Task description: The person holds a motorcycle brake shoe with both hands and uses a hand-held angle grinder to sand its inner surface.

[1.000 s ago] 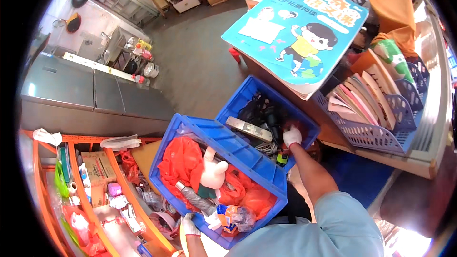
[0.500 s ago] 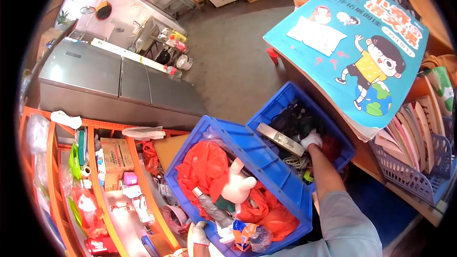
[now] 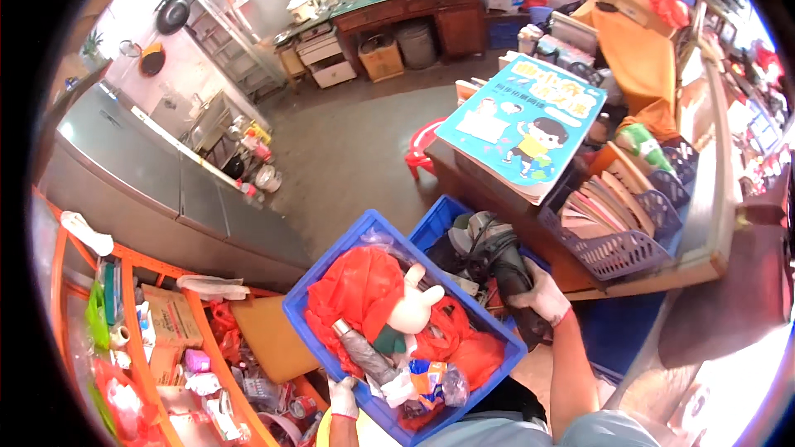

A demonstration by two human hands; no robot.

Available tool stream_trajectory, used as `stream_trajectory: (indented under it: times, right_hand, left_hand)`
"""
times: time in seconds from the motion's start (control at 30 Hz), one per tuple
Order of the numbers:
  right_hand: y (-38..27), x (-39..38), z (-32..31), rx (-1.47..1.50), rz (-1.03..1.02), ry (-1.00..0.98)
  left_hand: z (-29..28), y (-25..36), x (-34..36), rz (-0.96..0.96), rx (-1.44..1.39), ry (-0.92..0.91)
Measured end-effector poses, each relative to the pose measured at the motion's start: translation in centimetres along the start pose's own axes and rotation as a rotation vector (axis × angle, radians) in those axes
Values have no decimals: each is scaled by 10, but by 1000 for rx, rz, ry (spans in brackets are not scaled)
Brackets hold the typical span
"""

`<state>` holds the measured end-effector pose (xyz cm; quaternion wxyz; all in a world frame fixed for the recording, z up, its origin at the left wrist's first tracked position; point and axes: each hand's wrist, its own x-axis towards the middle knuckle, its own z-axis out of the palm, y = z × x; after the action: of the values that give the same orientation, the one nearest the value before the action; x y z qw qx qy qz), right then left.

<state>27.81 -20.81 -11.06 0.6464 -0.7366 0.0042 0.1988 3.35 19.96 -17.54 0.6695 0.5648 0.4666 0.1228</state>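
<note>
My left hand [image 3: 344, 397], in a white glove, holds the left rim of a blue plastic crate [image 3: 331, 356] near me. Inside this crate are red plastic bags [image 3: 352, 290], a pale plush toy [image 3: 414, 302], a grey wrapped bottle shape [image 3: 364, 352] and an orange-and-blue packet [image 3: 428, 382]. My right hand [image 3: 544, 294], also gloved, grips a bulky black bundle [image 3: 505, 269] over a second blue crate [image 3: 432, 223] just beyond. Dark straps or cables seem to be part of the bundle; its exact kind I cannot make out. It hides most of the second crate's contents.
At the right, a desk carries a thick blue cartoon-covered book [image 3: 530, 128] and a grey-purple basket [image 3: 617, 252] of papers. An orange shelf rack [image 3: 137, 261] stands left, below a metal-topped counter [image 3: 132, 149]. A red stool [image 3: 421, 149] sits behind the desk.
My right hand, earlier down inside the far crate, has come up gripping the black bundle. The near crate has tipped flatter over the far one. My view has risen, showing more room.
</note>
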Motion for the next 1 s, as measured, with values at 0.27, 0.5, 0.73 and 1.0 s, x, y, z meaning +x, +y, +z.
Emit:
stream_trajectory:
  times: [0.27,0.5,0.73,1.0]
  right_hand:
    - [-106,-175,3,281,-230,330]
    - [-109,-293,17,407,-513,647]
    - [-98,-332,41,566,-455,576]
    - [-55,-344,31,545,-431,710]
  left_hand:
    - [68,53,32,89,282,-158]
    - [140,47,58,66,70,-247]
    - [212,19,13,-64,140,-224]
    - [238,1,-5,-52,199,-128]
